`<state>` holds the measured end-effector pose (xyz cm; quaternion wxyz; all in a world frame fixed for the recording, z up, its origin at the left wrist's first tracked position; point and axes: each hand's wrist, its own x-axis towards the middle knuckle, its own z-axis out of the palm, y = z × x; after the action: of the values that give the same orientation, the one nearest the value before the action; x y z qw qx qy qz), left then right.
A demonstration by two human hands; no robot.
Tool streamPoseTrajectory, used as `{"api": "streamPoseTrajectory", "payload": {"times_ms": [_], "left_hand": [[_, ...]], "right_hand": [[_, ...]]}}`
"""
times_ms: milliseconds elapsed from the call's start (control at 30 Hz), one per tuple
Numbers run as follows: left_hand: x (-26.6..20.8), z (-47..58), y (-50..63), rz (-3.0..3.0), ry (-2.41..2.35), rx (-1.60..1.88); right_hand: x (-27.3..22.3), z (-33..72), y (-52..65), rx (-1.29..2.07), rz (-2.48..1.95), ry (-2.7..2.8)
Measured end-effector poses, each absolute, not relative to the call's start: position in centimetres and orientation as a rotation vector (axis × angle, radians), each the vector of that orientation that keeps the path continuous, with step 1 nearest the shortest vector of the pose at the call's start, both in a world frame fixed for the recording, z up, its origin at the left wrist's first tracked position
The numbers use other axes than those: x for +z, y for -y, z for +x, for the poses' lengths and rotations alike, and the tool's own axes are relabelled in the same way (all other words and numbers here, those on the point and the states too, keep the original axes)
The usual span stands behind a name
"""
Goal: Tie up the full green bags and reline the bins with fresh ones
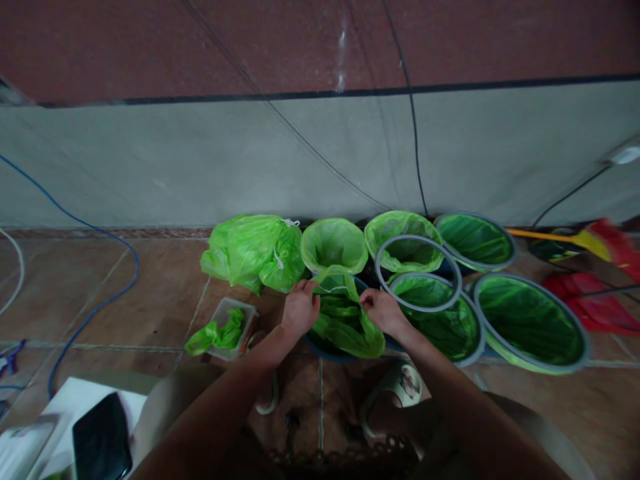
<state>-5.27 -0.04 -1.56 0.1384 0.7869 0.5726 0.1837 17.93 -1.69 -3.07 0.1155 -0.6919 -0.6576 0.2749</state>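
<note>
Two bare hands, close together over a half-lined bin, seen from the wearer's head. Hard to make out: the dim inside of the green bag, folds sunk in shadow, bottom out of sight. Mostly hidden under it: a dark blue bin, only parts of the rim visible. Forearms cut off by the lower edge; knees and patterned slippers partly masked. At far right, a red dustpan and a yellow-handled brush (blurred), half lost behind one another.

As for position: green bag directly between the hands and slightly below, mouth spread over the bin, a pale drawstring across its far side. Left hand at the bag's left edge, fingertips pinching the plastic. Right hand at the opposite edge, fingers curled against the bag; impossible to tell whether gripping it.

Just beyond, two bins with pale green liners; to the right, three with grey rims. Near the right hand, a loose grey ring, tilted across two bins. Left of the left hand, a tied green sack and a clear tub with crumpled green plastic.
</note>
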Motion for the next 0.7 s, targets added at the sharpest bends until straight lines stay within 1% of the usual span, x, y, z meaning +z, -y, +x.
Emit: {"api": "streamPoseTrajectory", "payload": {"times_ms": [100, 200, 333, 400, 467, 567, 700], "left_hand": [[-1.3, -4.6, 0.8, 2.236, -1.554, 0.534], [-2.2, -3.5, 1.9, 2.001, -1.454, 0.475], [-5.0, -2.4, 2.3, 1.248, -1.500, 0.424], [-5.9, -2.3, 1.7, 0.871, -1.487, 0.512], [-6.2, -2.4, 0.8, 0.622, -1.424, 0.608], [-6.3, -2.4, -0.4, 0.426, -1.321, 0.646], [-6.6, -2.1, -1.2, 0.306, -1.260, 0.623]], "right_hand": [[-2.8, 18.0, 1.7, 0.826, -2.006, 1.873], [-2.8, 18.1, 1.7, 0.855, -1.977, 1.823], [-3.2, 17.7, 2.1, 0.918, -1.871, 1.781], [-3.4, 17.4, 2.3, 0.983, -1.807, 1.799], [-3.5, 17.1, 2.7, 1.063, -1.740, 1.851], [-3.1, 16.5, 3.2, 1.137, -1.656, 1.967], [-2.0, 15.7, 3.9, 1.154, -1.646, 2.149]]}}
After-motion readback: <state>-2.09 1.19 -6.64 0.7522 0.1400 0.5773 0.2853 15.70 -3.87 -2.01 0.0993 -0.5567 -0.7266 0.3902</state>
